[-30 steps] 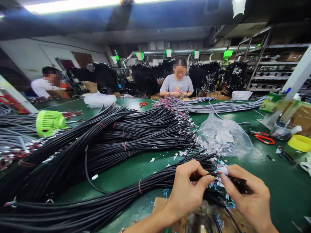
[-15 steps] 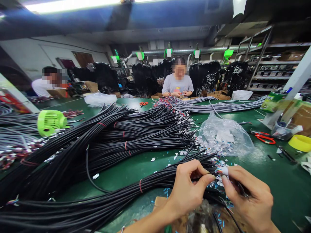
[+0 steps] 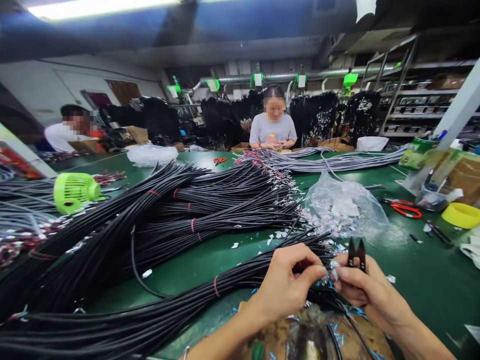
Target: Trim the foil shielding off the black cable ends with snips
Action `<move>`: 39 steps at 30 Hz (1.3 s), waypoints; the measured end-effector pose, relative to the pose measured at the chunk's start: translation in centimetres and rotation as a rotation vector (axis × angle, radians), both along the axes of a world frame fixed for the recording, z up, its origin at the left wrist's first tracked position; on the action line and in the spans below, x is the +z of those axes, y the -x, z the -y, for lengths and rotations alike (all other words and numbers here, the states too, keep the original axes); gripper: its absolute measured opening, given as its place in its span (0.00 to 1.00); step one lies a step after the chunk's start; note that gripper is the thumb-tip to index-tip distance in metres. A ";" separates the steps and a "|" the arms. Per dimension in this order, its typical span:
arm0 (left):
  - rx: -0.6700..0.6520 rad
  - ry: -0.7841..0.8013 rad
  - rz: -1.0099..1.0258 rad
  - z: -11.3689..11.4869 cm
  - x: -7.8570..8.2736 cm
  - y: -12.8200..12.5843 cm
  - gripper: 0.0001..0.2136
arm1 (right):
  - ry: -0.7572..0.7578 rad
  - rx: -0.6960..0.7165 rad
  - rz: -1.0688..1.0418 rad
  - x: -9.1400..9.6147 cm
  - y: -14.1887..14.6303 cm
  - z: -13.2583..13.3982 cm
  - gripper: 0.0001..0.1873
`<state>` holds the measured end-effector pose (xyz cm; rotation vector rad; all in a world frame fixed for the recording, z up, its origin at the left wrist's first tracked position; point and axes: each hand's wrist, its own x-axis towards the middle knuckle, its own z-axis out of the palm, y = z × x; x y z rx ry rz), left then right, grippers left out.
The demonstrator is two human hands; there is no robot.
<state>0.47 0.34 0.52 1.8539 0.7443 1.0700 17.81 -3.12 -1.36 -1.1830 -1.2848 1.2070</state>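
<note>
My left hand (image 3: 287, 285) pinches the end of a black cable (image 3: 317, 272) from the bundle of black cables (image 3: 157, 305) lying across the green table (image 3: 423, 285). My right hand (image 3: 365, 290) is closed round small black snips (image 3: 356, 251), whose blades stick up above the fingers. Its fingertips meet the left hand's at the cable's coloured wire ends. Small white and blue scraps (image 3: 277, 237) lie around both hands.
More tied black cable bundles (image 3: 210, 205) fill the table's middle and left, by a green fan (image 3: 75, 191). A clear plastic bag (image 3: 345, 207), red scissors (image 3: 405, 209), a yellow ring (image 3: 461, 215) and boxes sit right. A person (image 3: 273, 127) works opposite, another (image 3: 71, 132) far left.
My right hand turned and lifted so the black snips now point upward. The white piece seen between the fingertips earlier no longer shows. The left hand kept its pinch.
</note>
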 end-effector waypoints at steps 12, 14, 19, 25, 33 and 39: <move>0.074 0.102 0.040 0.0 -0.3 -0.2 0.09 | -0.468 -0.250 0.427 0.5 -0.3 0.7 0.08; 0.084 0.087 0.034 0.1 -0.2 -0.3 0.09 | -0.532 -0.250 0.467 0.5 -0.3 0.8 0.06; 0.117 0.028 -0.006 0.3 0.0 -0.2 0.07 | -0.574 -0.348 0.469 0.7 0.2 1.2 0.03; 0.027 -0.119 -0.076 0.2 0.5 0.2 0.06 | -0.206 -0.148 0.235 0.5 -0.9 0.8 0.09; -0.128 -0.002 -0.085 -0.5 0.2 0.4 0.09 | 0.099 0.164 0.009 0.6 -0.8 0.4 0.18; -0.022 0.122 -0.001 -0.3 0.0 0.1 0.12 | -0.217 -0.220 0.293 0.3 -0.1 1.0 0.11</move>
